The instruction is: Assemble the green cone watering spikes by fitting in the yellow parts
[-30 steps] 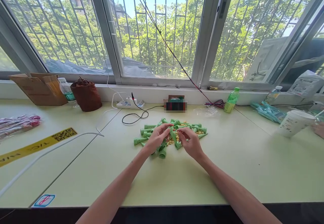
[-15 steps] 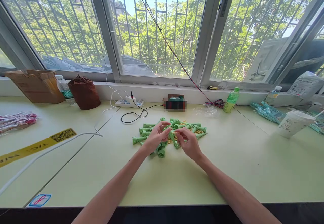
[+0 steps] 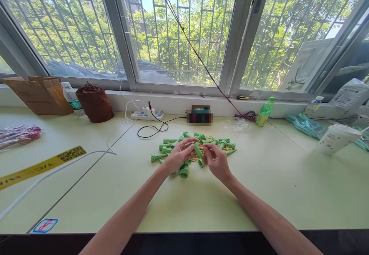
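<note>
A heap of green plastic spikes [image 3: 184, 172], hollow cones with ribbed caps, lies at the middle of the table with small yellow pieces [image 3: 230, 147] scattered among them. Over the heap, my left hand [image 3: 180, 155] is closed on one green spike [image 3: 198, 151], its narrow end slanting down to the right. My right hand [image 3: 216, 160] is pinched close beside the upper end of that spike. What its fingertips hold is too small to make out; a yellowish bit shows there.
Behind the heap are a power strip [image 3: 147, 115] with a black cable and a blurred-out device [image 3: 199, 117]. A green bottle [image 3: 265, 111] and white cup [image 3: 338, 139] stand right. A brown pouch [image 3: 95, 103], cardboard box [image 3: 37, 95] and white cable [image 3: 57, 170] are left.
My right fingertips have risen slightly, toward the upper end of the spike in my left hand. That spike now shows more clearly between the hands. The view has shifted slightly.
</note>
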Available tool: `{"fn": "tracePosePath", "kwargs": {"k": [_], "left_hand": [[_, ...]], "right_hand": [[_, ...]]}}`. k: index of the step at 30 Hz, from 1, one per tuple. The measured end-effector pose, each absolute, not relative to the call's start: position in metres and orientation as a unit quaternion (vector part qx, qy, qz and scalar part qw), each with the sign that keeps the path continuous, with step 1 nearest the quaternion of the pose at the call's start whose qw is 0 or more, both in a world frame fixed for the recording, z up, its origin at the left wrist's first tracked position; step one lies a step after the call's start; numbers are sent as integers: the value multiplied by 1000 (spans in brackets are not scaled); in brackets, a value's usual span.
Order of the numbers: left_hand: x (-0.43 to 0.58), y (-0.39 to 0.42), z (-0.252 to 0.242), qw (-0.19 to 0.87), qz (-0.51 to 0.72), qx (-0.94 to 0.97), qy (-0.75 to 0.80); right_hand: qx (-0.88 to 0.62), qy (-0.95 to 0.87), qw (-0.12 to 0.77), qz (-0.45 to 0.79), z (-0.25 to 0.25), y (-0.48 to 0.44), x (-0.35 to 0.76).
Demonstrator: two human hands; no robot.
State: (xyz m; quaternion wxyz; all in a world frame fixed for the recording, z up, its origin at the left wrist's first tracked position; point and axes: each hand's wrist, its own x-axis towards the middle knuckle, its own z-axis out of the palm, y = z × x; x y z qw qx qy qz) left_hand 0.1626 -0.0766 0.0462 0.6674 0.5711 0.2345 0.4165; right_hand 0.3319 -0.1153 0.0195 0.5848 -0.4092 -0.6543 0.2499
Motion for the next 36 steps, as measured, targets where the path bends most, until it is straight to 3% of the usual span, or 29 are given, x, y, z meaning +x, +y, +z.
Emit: {"fn": "tracePosePath", "kwargs": {"k": [24,36], "left_hand": [[164,-79,48,727,410,498,236],[168,-84,50,681,424,535,265]], "right_hand": [[-396,-665,564,288,19,-118,329],[-382,-668,565,298,19,-119,327]]}}
